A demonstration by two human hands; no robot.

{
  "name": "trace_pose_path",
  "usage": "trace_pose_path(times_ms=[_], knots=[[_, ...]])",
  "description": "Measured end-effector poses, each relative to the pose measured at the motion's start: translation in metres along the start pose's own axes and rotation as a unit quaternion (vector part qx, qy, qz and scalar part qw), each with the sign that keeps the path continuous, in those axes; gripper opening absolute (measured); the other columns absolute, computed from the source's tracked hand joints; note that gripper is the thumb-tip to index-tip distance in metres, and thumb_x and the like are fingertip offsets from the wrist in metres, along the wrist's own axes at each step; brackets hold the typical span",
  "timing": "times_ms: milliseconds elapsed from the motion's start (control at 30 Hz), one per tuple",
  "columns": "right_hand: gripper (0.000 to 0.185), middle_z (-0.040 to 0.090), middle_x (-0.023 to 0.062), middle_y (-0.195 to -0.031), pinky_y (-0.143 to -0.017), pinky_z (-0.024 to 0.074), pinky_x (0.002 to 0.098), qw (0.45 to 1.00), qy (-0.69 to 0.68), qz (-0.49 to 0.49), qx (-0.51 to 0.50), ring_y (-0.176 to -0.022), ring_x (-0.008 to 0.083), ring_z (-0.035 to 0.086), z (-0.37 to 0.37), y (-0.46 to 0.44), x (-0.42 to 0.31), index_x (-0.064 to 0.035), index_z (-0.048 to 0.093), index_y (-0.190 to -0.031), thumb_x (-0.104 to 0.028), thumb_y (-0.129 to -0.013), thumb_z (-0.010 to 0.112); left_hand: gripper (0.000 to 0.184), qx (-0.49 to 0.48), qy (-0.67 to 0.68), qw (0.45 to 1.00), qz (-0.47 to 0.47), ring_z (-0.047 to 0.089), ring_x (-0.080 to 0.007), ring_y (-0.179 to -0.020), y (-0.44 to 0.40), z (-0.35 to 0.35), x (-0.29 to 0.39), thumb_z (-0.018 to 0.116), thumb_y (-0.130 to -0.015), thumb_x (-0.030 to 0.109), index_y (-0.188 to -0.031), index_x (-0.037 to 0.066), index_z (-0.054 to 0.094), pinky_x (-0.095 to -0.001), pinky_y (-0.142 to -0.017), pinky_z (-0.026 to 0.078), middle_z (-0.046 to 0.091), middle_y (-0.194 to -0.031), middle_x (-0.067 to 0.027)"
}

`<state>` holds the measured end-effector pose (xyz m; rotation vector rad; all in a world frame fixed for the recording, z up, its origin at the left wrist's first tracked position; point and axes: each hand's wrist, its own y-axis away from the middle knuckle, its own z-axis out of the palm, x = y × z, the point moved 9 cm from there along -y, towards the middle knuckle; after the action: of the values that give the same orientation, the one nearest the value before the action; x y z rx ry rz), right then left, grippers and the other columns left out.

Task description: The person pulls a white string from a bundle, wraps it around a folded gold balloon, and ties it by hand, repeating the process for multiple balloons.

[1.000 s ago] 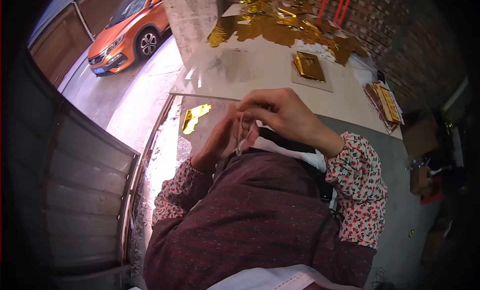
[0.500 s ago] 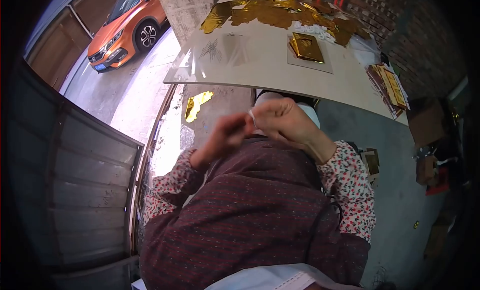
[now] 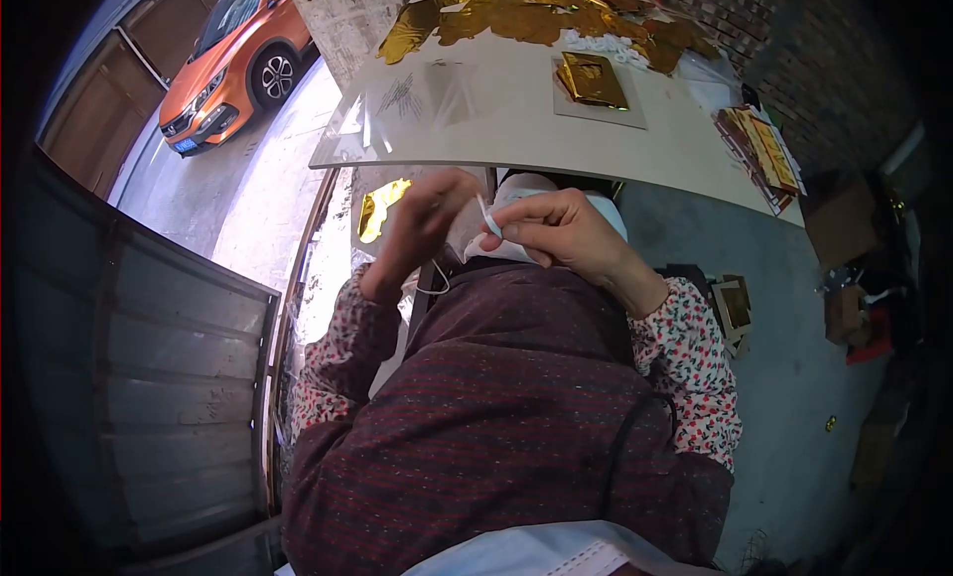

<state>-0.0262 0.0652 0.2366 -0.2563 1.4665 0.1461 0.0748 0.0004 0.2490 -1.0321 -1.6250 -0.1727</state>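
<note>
Above my lap, my right hand point(image 3: 566, 236) pinches a thin white cord point(image 3: 487, 216) between thumb and fingers. The cord looks flat and bent where it leaves the fingertips. My left hand point(image 3: 427, 216) is raised just beside it, its fingers curled in at the upper end of the cord; slight blur hides exactly how they grip. A further loop of white cord point(image 3: 437, 288) hangs below my left wrist. Both hands are in front of the table's near edge, and a dark red apron point(image 3: 496, 397) covers my lap.
Ahead stands a pale table point(image 3: 476, 119) bearing gold foil sheets point(image 3: 536, 22), a gold foil stack point(image 3: 594, 80) and printed cards point(image 3: 759, 154). A gold foil scrap point(image 3: 378, 209) lies left of my hands. A metal door point(image 3: 179, 328) and an orange car point(image 3: 233, 70) are on the left.
My left hand has moved up and away from the right hand, so the white cord now shows between them. A loop of cord now shows under my left wrist. The view has shifted slightly.
</note>
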Motion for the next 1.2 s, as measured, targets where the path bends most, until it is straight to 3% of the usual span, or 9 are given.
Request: trace_pose_path(times_ms=[167, 267, 333, 400, 700, 733, 867, 1000, 1200], knots=[[0.020, 0.069, 0.0052, -0.085, -0.045, 0.0361, 0.0163, 0.989, 0.052, -0.076, 0.115, -0.051, 0.0017, 0.044, -0.026, -0.004, -0.012, -0.0006, 0.065, -0.105, -0.009, -0.089, 0.057, 0.011, 0.009, 0.120, 0.981, 0.151, 0.053, -0.0104, -0.072, 0.013, 0.038, 0.005, 0.048, -0.088, 0.002, -0.084, -0.002, 0.057, -0.0267, -0.070, 0.043, 0.058, -0.074, -0.0075], [0.020, 0.068, 0.0067, -0.087, -0.045, 0.0360, 0.0160, 0.999, -0.008, -0.009, 0.035, -0.051, 0.0010, 0.044, -0.016, 0.001, -0.005, -0.0009, 0.064, -0.106, -0.008, -0.089, 0.056, 0.021, 0.000, -0.022, 0.998, -0.061, 0.051, -0.0095, -0.071, -0.010, 0.000, -0.003, 0.043, -0.094, 0.012, -0.089, -0.001, 0.059, -0.0248, -0.062, 0.041, 0.057, -0.079, -0.0009], [0.021, 0.068, 0.0068, -0.088, -0.045, 0.0355, 0.0158, 0.998, -0.014, -0.032, 0.052, -0.051, 0.0010, 0.043, -0.017, -0.002, -0.009, -0.0006, 0.063, -0.107, -0.007, -0.088, 0.055, 0.019, 0.072, 0.157, 0.985, 0.005, 0.054, -0.0115, -0.071, 0.000, 0.038, -0.058, 0.047, -0.092, 0.010, -0.085, -0.002, 0.059, -0.0266, -0.063, 0.043, 0.059, -0.078, -0.0063], [0.023, 0.068, 0.0071, -0.090, -0.044, 0.0350, 0.0156, 0.994, 0.014, -0.059, 0.093, -0.050, 0.0011, 0.043, -0.026, -0.004, -0.013, -0.0007, 0.062, -0.109, -0.006, -0.088, 0.055, 0.021, -0.074, -0.028, 0.996, 0.043, 0.055, -0.0111, -0.068, 0.003, 0.055, -0.006, 0.046, -0.093, 0.012, -0.084, -0.002, 0.059, -0.0272, -0.062, 0.044, 0.061, -0.077, -0.0086], [0.026, 0.067, 0.0079, -0.095, -0.045, 0.0371, 0.0159, 0.990, -0.029, -0.074, 0.113, -0.053, 0.0025, 0.046, -0.033, -0.004, -0.016, 0.0010, 0.059, -0.113, -0.004, -0.088, 0.052, 0.017, -0.149, -0.009, 0.989, -0.001, 0.058, -0.0127, -0.080, -0.003, 0.063, -0.003, 0.051, -0.091, 0.013, -0.093, -0.002, 0.060, -0.0234, -0.073, 0.045, 0.060, -0.084, -0.0048], [0.028, 0.066, 0.0076, -0.096, -0.043, 0.0359, 0.0155, 0.978, 0.127, -0.090, 0.138, -0.051, 0.0021, 0.046, -0.042, -0.007, -0.013, 0.0003, 0.058, -0.115, -0.004, -0.089, 0.051, 0.018, -0.109, -0.003, 0.994, 0.031, 0.057, -0.0113, -0.078, -0.007, 0.050, 0.000, 0.051, -0.091, 0.014, -0.091, -0.002, 0.060, -0.0231, -0.071, 0.045, 0.060, -0.082, -0.0041], [0.029, 0.065, 0.0063, -0.098, -0.045, 0.0386, 0.0158, 0.997, -0.058, 0.006, -0.047, -0.052, 0.0011, 0.046, -0.013, 0.004, 0.002, 0.0012, 0.056, -0.117, -0.004, -0.089, 0.049, 0.015, -0.005, -0.021, 0.999, -0.039, 0.054, -0.0119, -0.067, -0.020, 0.014, -0.016, 0.051, -0.089, 0.008, -0.089, -0.002, 0.062, -0.0276, -0.061, 0.045, 0.062, -0.073, -0.0058], [0.027, 0.066, 0.0059, -0.096, -0.046, 0.0391, 0.0158, 0.986, -0.004, -0.064, 0.156, -0.053, 0.0010, 0.046, -0.051, -0.004, -0.006, 0.0008, 0.058, -0.114, -0.004, -0.090, 0.050, 0.011, -0.046, -0.004, 0.999, 0.027, 0.054, -0.0108, -0.069, -0.010, 0.038, -0.004, 0.054, -0.087, 0.005, -0.091, -0.001, 0.062, -0.0251, -0.063, 0.045, 0.059, -0.072, -0.0043], [0.031, 0.066, 0.0064, -0.100, -0.047, 0.0371, 0.0147, 0.998, -0.013, -0.039, 0.055, -0.057, 0.0010, 0.046, -0.024, 0.002, -0.012, 0.0006, 0.054, -0.119, -0.004, -0.089, 0.049, 0.013, -0.052, 0.010, 0.999, -0.012, 0.053, -0.0083, -0.073, -0.015, 0.040, -0.034, 0.051, -0.089, 0.007, -0.090, -0.001, 0.062, -0.0222, -0.067, 0.044, 0.058, -0.077, -0.0020]])
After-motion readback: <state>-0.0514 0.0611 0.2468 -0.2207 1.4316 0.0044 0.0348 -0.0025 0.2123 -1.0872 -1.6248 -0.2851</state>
